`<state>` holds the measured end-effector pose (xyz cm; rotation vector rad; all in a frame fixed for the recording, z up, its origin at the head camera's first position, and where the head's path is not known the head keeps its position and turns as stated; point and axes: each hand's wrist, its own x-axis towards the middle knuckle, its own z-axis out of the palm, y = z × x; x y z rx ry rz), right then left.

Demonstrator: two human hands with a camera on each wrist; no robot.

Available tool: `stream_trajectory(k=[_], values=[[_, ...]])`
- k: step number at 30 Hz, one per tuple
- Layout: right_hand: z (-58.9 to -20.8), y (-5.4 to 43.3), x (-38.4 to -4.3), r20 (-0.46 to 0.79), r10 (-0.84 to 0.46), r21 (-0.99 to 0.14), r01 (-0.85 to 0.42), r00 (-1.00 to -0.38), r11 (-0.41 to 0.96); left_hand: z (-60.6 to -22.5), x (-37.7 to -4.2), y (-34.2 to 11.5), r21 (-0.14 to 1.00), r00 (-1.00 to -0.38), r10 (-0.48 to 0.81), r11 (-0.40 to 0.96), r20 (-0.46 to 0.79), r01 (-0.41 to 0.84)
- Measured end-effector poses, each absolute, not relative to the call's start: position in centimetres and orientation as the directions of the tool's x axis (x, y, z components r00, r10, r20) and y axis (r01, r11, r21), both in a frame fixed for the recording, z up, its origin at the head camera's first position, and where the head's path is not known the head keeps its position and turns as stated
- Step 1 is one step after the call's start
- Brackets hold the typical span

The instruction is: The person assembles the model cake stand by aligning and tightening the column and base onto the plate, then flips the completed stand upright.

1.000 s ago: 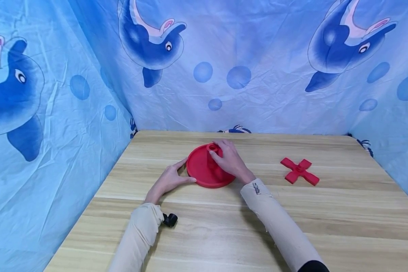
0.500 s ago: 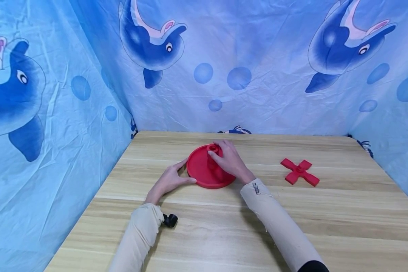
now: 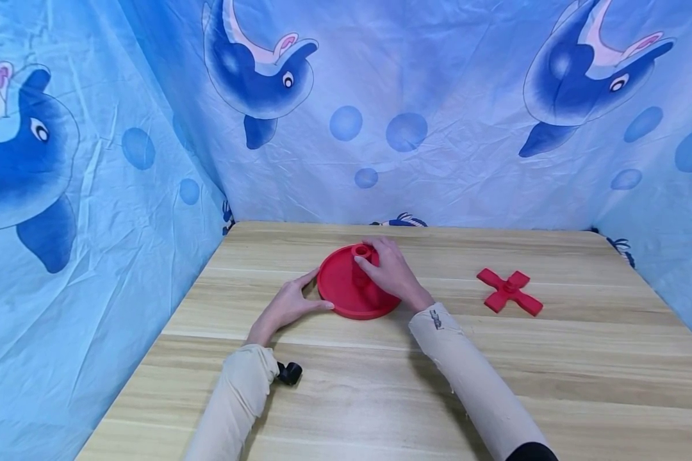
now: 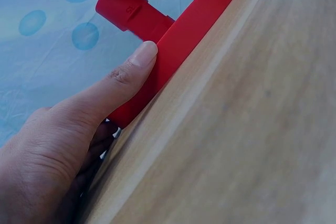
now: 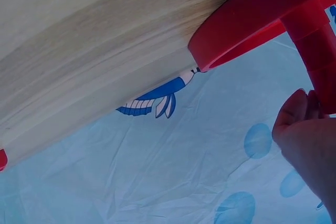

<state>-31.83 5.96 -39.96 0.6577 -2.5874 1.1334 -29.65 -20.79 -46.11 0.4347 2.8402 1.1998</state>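
Observation:
A round red tray point(image 3: 336, 283) with a raised rim lies flat on the table. Its left side is held by my left hand point(image 3: 288, 303), thumb against the near rim and fingers reaching round the far left edge; the left wrist view shows the thumb point(image 4: 123, 80) pressed on the rim wall. From the tray's middle rises a red hollow post point(image 5: 315, 45), upright, narrower toward the base. My right hand point(image 3: 392, 271) grips the post near its top, thumb in front and fingers behind. How the post meets the tray is hard to see.
A red cross-shaped piece point(image 3: 510, 291) with a small central peg lies on the wooden table point(image 3: 380, 397) to the right. Blue dolphin-print cloth point(image 3: 369, 77) hangs behind and at both sides of the table. A small black device point(image 3: 290, 374) is at the left wrist.
Almost nothing differs: both hands keep their places on the tray and the post, and the cross-shaped piece stays put. Only the head view shifts slightly.

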Motion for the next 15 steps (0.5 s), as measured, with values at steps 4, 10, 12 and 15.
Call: stream_trajectory(k=[4,10,12,15], values=[[-40.15,5.94,-31.83,0.374,-0.285,-0.647,-0.469,-0.882,0.601,-46.17,-29.63,-20.7,0.71,-0.96,0.266,0.66,0.086,0.246],[-40.35,5.94,-32.02,0.394,-0.302,-0.63,-0.494,-0.868,0.599,-46.11,-29.55,-20.55,0.723,-0.958,0.269,0.642,0.099,0.255],[-40.41,5.91,-32.09,0.39,-0.298,-0.637,-0.489,-0.871,0.596,-46.11,-29.54,-20.55,0.723,-0.958,0.268,0.642,0.1,0.255],[-40.49,5.89,-32.12,0.374,-0.284,-0.651,-0.468,-0.883,0.598,-46.25,-29.56,-20.59,0.721,-0.958,0.267,0.644,0.1,0.255]])
